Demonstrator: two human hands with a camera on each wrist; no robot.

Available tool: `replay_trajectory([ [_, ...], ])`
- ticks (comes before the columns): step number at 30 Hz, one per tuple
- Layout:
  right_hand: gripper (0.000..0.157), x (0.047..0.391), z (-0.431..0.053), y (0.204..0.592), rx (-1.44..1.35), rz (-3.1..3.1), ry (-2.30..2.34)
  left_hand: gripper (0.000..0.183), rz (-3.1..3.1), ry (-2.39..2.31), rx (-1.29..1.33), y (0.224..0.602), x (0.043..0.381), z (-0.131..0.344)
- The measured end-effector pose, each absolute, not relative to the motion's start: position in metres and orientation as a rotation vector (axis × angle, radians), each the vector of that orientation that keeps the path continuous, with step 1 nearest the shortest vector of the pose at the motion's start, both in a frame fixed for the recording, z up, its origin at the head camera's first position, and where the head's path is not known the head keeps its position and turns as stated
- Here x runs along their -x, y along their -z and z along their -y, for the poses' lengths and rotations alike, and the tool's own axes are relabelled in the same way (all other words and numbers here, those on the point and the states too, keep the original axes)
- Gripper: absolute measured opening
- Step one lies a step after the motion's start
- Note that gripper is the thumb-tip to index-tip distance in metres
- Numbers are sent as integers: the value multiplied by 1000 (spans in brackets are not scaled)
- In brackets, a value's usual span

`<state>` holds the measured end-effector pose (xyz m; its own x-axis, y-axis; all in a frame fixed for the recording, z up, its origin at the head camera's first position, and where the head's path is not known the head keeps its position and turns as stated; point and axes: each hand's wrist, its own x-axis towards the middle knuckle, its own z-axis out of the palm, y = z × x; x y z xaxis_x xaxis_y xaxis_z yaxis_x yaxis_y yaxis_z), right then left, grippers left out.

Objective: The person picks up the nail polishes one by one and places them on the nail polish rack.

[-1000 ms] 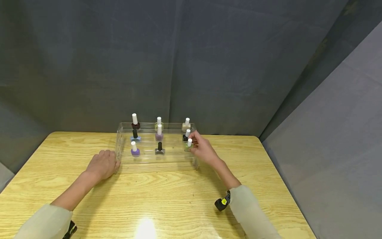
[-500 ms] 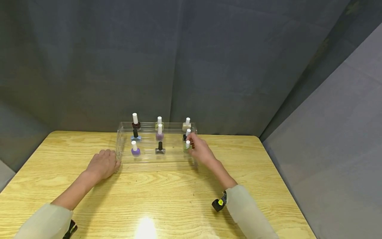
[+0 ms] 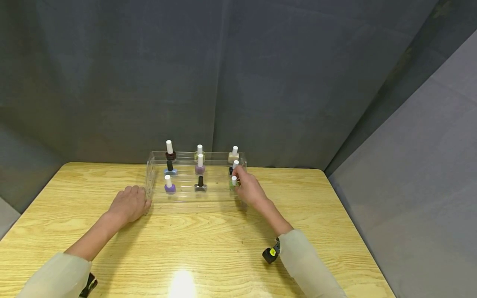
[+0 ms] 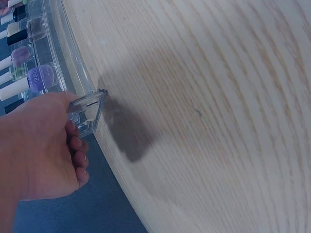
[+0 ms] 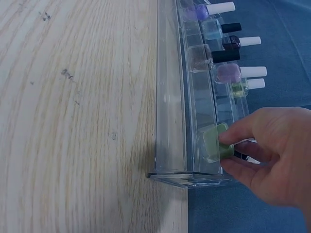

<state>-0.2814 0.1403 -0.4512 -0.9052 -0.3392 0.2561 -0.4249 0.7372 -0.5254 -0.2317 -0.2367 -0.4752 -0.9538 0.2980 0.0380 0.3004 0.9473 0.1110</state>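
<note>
A clear tiered display rack (image 3: 186, 201) stands on the table with several nail polish bottles on its steps. My right hand (image 3: 250, 188) pinches a green nail polish bottle (image 5: 212, 143) between thumb and fingers, at the right end of the front step. Its white cap (image 3: 234, 179) shows in the head view; the hand covers part of the bottle. At the rack's left end, my left hand (image 4: 43, 145) grips the clear side panel (image 4: 90, 109), fingers curled by its outer side. A purple bottle (image 4: 41, 78) sits close to that hand.
On the front step also stands a grey bottle (image 3: 200, 187) with a black cap. A blue bottle (image 3: 170, 171) and a mauve one (image 3: 200, 169) are on the middle step. A dark red bottle (image 3: 170, 155) tops the left. A dark curtain (image 3: 208, 82) hangs behind the wooden table (image 3: 186, 244).
My right hand has moved slightly left with the green nail polish bottle, which now sits lower, in line with the front step. The left hand keeps its place on the rack.
</note>
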Motion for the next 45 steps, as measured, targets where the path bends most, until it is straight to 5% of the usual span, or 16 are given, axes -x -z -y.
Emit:
replay_trajectory([
  [45, 40, 278, -137, 447, -475, 2820, -783, 35, 3096, 167, 478, 474, 231, 238],
])
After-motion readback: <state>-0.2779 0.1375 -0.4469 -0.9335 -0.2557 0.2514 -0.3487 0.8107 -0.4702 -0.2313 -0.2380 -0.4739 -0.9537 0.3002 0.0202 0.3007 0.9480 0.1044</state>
